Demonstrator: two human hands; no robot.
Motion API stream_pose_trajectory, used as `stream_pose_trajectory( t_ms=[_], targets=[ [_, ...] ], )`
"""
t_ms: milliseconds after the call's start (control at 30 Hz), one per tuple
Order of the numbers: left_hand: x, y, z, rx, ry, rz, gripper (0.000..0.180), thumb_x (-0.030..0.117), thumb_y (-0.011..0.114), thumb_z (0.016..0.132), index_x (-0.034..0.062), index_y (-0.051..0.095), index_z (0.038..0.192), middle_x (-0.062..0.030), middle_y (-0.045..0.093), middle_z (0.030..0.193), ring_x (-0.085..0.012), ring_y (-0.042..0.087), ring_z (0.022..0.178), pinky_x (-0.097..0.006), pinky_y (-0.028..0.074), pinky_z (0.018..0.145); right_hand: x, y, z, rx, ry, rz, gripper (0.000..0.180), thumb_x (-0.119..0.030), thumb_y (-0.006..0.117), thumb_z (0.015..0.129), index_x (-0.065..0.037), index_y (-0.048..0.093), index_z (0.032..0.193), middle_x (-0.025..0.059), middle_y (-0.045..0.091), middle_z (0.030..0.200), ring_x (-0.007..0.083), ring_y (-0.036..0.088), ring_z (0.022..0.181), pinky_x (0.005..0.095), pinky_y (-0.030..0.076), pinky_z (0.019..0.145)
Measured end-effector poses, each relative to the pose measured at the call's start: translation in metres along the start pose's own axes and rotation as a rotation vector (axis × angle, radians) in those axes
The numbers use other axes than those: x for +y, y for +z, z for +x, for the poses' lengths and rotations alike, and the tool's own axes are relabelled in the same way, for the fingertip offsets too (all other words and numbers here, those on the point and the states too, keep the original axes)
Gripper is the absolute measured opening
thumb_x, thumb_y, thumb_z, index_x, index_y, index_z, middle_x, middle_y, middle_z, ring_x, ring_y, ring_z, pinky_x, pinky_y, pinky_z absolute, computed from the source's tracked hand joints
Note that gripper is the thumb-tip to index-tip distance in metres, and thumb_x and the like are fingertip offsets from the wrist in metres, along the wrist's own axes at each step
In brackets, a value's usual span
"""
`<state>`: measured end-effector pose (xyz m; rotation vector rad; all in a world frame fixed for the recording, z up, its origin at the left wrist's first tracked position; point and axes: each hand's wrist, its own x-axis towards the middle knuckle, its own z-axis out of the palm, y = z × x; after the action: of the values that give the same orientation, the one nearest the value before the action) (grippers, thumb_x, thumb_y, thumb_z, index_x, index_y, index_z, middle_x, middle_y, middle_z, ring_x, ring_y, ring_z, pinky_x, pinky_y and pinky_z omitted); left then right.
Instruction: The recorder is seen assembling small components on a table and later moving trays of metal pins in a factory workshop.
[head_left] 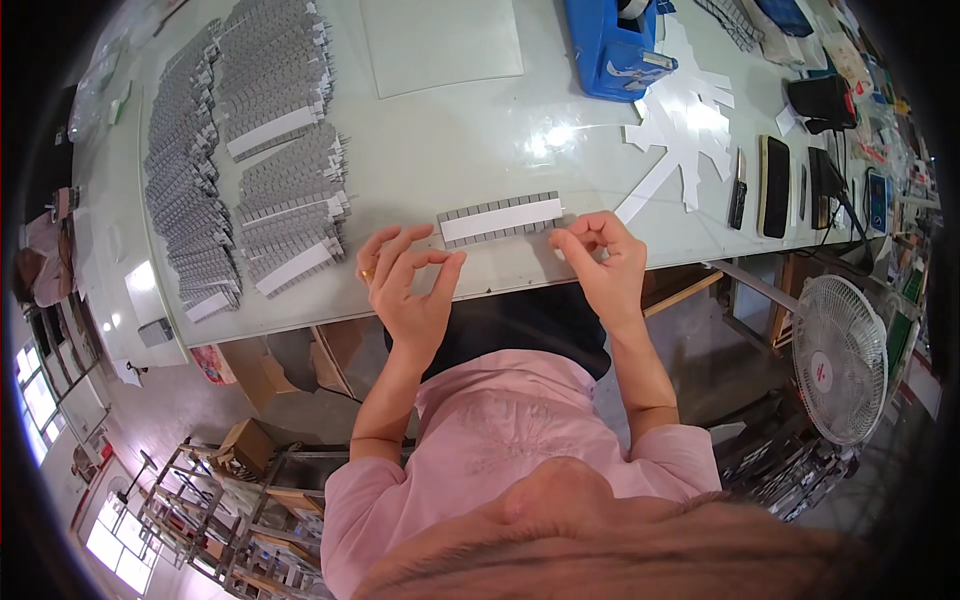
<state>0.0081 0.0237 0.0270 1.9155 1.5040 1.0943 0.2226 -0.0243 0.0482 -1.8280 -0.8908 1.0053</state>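
A short strip of small grey blocks [500, 218], with a white tape band running along its length, lies on the pale table [450, 150] near the front edge. My left hand [408, 285] hovers just below the strip's left end. Its fingers are spread and slightly curled, and nothing shows in them. My right hand [602, 258] is at the strip's right end, with thumb and forefinger pinched together close to its lower corner. Whether they grip the tape or the strip is not clear.
Many finished grey strips lie in fanned piles [285, 190] and a long row [185, 180] at the left. A blue tape dispenser [612, 45] and white paper strips [690, 125] sit at the back right, beside dark phones [773, 185]. A clear sheet [440, 45] lies at the back. A white fan [840, 355] stands at the right.
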Motion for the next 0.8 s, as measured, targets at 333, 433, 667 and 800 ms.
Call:
stream_pose_trajectory(
  t_ms=[333,433,667,800],
  targets=[
    [-0.002,0.013,0.004,-0.025,0.03,0.248,0.018,0.019,0.085,0.067,0.0161,0.067,0.07,0.0007,0.057,0.115,-0.0264,0.045,0.117,-0.044,0.027,0.097,0.013,0.012,0.02,0.214,-0.562,-0.445,0.015,-0.01,0.078,0.071,-0.007,0.063,0.074,0.0057,0.056,0.094,0.0299,0.042,0.099,0.04,0.038,0.084],
    [-0.002,0.013,0.004,-0.044,0.044,0.264,0.018,0.021,0.084,0.068,0.0166,0.066,0.07,-0.0002,0.055,0.117,-0.0271,0.043,0.118,-0.044,0.027,0.097,0.01,0.012,0.019,0.238,-0.539,-0.42,0.016,-0.01,0.079,0.069,-0.008,0.064,0.072,0.0054,0.056,0.094,0.0297,0.042,0.098,0.0407,0.038,0.084],
    [-0.002,0.014,0.004,-0.048,0.046,0.277,0.019,0.021,0.084,0.069,0.0171,0.065,0.07,-0.001,0.053,0.119,-0.0281,0.041,0.12,-0.045,0.027,0.096,0.011,0.012,0.019,0.24,-0.548,-0.438,0.016,-0.009,0.08,0.067,-0.008,0.065,0.071,0.0056,0.057,0.095,0.0293,0.043,0.098,0.0396,0.038,0.084],
    [-0.003,0.013,0.005,-0.057,0.046,0.278,0.018,0.022,0.083,0.07,0.0173,0.066,0.071,-0.0012,0.053,0.119,-0.028,0.041,0.119,-0.045,0.027,0.096,0.01,0.012,0.019,0.243,-0.544,-0.419,0.017,-0.009,0.081,0.067,-0.008,0.065,0.071,0.0054,0.057,0.095,0.0288,0.043,0.098,0.0393,0.038,0.084]
  ],
)
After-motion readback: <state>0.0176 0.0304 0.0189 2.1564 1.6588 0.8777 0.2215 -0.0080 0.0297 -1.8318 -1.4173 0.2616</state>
